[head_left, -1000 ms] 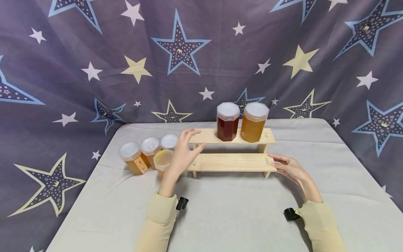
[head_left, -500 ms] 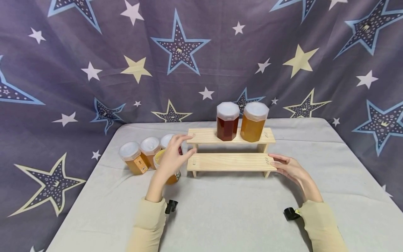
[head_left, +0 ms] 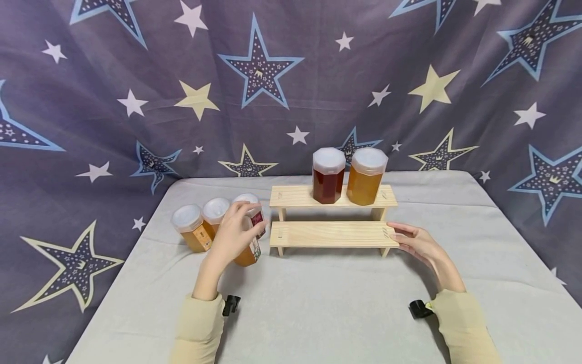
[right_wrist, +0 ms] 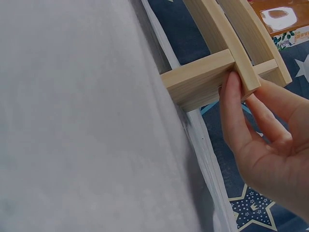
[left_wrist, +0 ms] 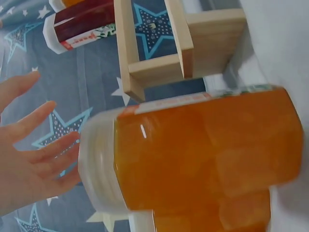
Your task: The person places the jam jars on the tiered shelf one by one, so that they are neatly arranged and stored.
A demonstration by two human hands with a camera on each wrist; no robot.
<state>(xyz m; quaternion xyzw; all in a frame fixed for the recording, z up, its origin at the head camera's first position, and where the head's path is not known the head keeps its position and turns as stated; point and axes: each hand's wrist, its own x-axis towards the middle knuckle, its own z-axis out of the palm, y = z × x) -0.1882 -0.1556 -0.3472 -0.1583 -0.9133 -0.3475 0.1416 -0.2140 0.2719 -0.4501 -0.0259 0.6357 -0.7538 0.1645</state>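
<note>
My left hand [head_left: 230, 237] hovers with spread, slightly bent fingers over the front amber honey jar [head_left: 247, 257], hiding its lid in the head view. In the left wrist view, the fingertips come right up to that jar's white lid [left_wrist: 99, 162]. Behind this hand stands a jar with a dark red label [head_left: 257, 218]. My right hand [head_left: 423, 245] pinches the right end of the lower board [head_left: 332, 234] of a two-step wooden display rack, thumb and fingers on opposite faces in the right wrist view.
On the rack's upper board [head_left: 293, 196] stand a dark red jar [head_left: 328, 187] and an amber jar [head_left: 365, 187]. Two more amber jars, one with an orange label [head_left: 202, 237], stand at the left. A star-patterned curtain [head_left: 291, 91] hangs behind the cloth-covered table [head_left: 341, 308].
My left hand has moved left, away from the left end of the rack and over the front jar. The right hand stays at the rack, and the jars have not moved.
</note>
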